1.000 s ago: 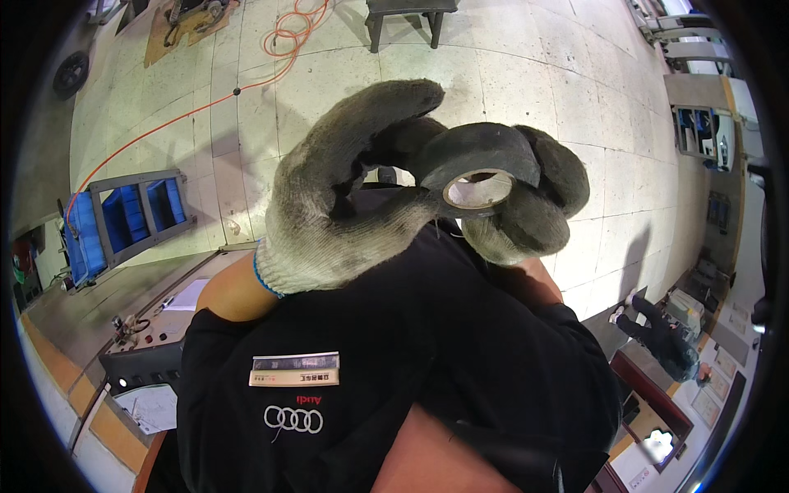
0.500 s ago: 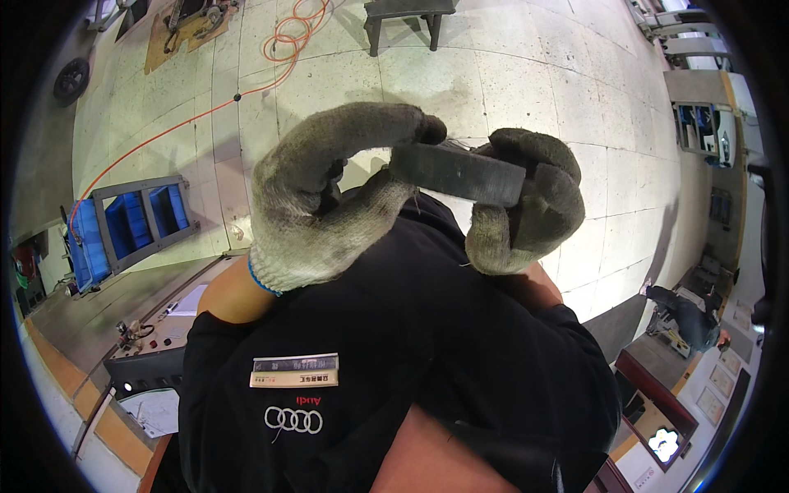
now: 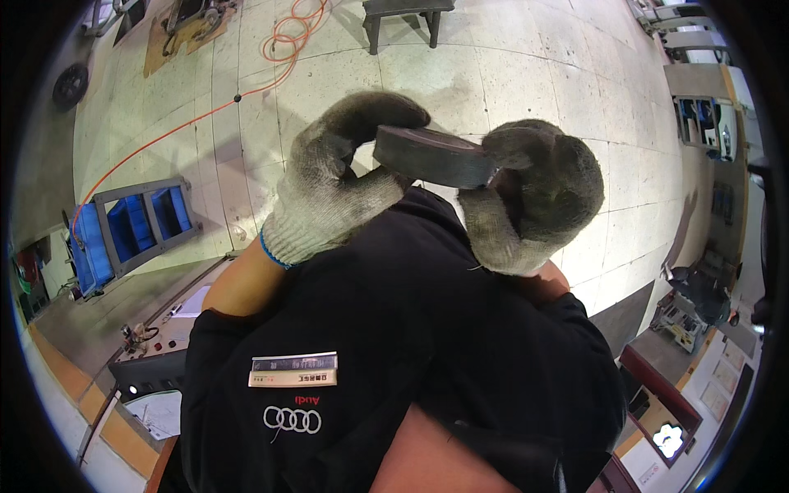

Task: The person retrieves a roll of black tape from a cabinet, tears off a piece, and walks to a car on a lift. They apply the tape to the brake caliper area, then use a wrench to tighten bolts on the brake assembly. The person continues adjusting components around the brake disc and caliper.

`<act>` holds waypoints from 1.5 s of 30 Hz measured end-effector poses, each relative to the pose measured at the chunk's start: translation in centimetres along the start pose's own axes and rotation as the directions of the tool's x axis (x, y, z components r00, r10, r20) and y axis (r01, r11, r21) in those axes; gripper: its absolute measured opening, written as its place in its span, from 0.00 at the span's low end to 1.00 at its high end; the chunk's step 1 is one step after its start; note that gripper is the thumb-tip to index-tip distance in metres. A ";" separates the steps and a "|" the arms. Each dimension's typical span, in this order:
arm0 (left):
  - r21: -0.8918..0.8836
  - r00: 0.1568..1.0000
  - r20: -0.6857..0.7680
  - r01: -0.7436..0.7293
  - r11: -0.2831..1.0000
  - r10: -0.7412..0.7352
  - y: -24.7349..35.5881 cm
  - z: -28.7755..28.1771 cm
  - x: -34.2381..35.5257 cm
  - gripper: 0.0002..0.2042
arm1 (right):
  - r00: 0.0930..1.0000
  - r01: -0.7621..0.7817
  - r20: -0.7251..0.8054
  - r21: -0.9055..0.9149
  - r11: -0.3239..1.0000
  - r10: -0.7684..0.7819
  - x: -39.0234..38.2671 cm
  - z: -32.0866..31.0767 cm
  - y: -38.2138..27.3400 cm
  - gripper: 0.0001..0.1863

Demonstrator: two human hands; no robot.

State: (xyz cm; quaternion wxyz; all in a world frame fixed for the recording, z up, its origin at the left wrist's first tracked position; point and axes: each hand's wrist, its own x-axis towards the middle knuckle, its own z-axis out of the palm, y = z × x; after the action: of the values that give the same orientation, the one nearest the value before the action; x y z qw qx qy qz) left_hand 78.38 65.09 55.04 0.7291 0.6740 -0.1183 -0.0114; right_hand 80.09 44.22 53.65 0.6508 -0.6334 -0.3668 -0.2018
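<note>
Black tape roll (image 3: 436, 158) turned edge-on: rim faces us now, core hidden. Our left hand (image 3: 320, 189) pinches one end, forefinger above, thumb below; right hand (image 3: 555, 193) curls fingers at other, pinch unclear.

A dark bench (image 3: 404, 7), apparently, stands on pale floor tiles (image 3: 460, 78).

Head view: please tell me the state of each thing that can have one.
Black, round tape roll: tilted, held up between both hands.
Left hand in grey-white knit glove: curled at the roll's left end.
Right hand in grey knit glove: curled at the roll's right end.
Thin orange hose: on the floor, partly looped.
Low dark bench: upright.
</note>
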 end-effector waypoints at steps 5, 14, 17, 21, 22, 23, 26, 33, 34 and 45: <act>-0.091 0.995 -0.004 0.103 0.990 -0.104 -0.1 0.0 -0.8 0.22 | 0.995 -0.038 0.089 -0.119 0.992 0.049 0.9 0.5 -1.1 0.47; -0.200 0.988 0.001 0.154 0.968 -0.157 0.6 -0.1 -1.0 0.23 | 0.990 -0.116 -0.060 0.159 0.980 0.127 0.4 2.2 0.0 0.41; -0.279 0.960 0.073 0.280 0.919 -0.270 1.3 -0.1 -1.4 0.23 | 0.967 -0.179 -0.137 0.243 0.953 0.217 0.4 2.0 -0.6 0.41; -0.096 0.960 0.138 0.259 0.961 -0.245 2.3 -0.3 -1.7 0.27 | 0.976 -0.177 -0.101 0.158 0.971 0.194 0.7 2.0 -0.8 0.37; -0.055 0.968 0.137 0.218 0.974 -0.209 2.4 -0.3 -1.7 0.27 | 0.982 -0.163 -0.072 0.156 0.974 0.176 0.7 2.0 -0.8 0.36; -0.014 0.975 0.137 0.176 0.984 -0.172 2.6 -0.4 -1.8 0.27 | 0.981 -0.165 -0.074 0.173 0.971 0.179 0.8 2.0 -0.9 0.36; 0.017 0.971 0.136 0.199 0.980 -0.199 2.7 -0.5 -2.3 0.27 | 0.966 -0.209 -0.106 0.216 0.954 0.236 0.7 2.1 -1.1 0.39; -0.414 0.951 0.167 0.306 0.857 -0.259 1.7 -0.5 -3.0 0.25 | 0.960 -0.226 -0.096 0.296 0.928 0.265 0.8 2.6 -1.3 0.40; -0.440 0.945 0.188 0.324 0.837 -0.267 1.7 -0.5 -3.2 0.27 | 0.955 -0.254 -0.077 0.291 0.922 0.288 0.8 2.5 -1.5 0.39; -0.773 0.895 0.314 0.434 0.463 -0.316 1.0 0.4 -3.7 0.32 | 0.970 -0.239 0.012 0.215 0.947 0.242 0.9 2.4 -2.2 0.36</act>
State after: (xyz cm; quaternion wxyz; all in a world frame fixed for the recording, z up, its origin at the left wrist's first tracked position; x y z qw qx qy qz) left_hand 74.54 65.40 55.43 0.9282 0.2580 0.0069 -0.2679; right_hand 78.57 46.46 55.65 0.7378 -0.5978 -0.3019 -0.0848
